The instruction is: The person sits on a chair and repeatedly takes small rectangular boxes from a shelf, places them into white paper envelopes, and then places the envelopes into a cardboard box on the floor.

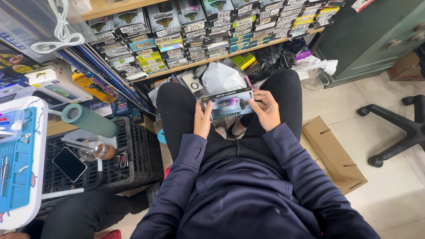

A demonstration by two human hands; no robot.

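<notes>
The left hand (202,120) and right hand (267,109) each pinch one short end of a flat, dark rectangular package (228,103), closed on it with thumbs on top. It sits level above the knees, long axis running left to right between the 2 hands, neither nearer. Fingers beneath are hidden. Beyond, stacked boxes on the shelf (195,59) blur together; a cardboard box (333,152) lies on the floor at right.

One view only, from the person's head, looking steeply down over the chest and lap, close to the hands (237,116). It faces forward toward the shelves (212,31) at the top edge, with the desk (22,163) at far left and the floor (398,190) at right.
</notes>
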